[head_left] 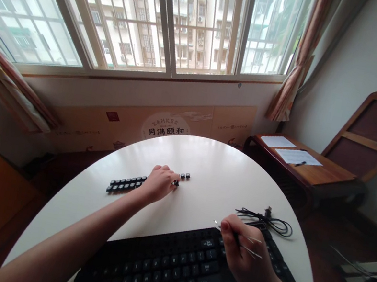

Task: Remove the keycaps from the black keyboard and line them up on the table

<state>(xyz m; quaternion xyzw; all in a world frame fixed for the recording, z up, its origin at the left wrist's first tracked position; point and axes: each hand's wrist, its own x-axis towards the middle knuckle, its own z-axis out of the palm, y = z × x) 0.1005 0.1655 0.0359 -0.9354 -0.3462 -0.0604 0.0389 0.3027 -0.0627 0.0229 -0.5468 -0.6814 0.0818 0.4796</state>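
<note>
- Biggest thing: round white tabletop, holding everything below.
- Black keyboard at the near edge. Back strip looks bare, while the letter rows have their caps on, so I'd call it partway, with most caps in place.
- Right hand, curled firmly around a thin wire tool, over the keyboard's back right part.
- Left hand, fingertips pinched nearly together on one dark keycap, beyond the keyboard.
- Coiled cable, right beside the keyboard's back edge.
- Loose keycaps lined up in two neat rows, partly hidden by that hand.
</note>
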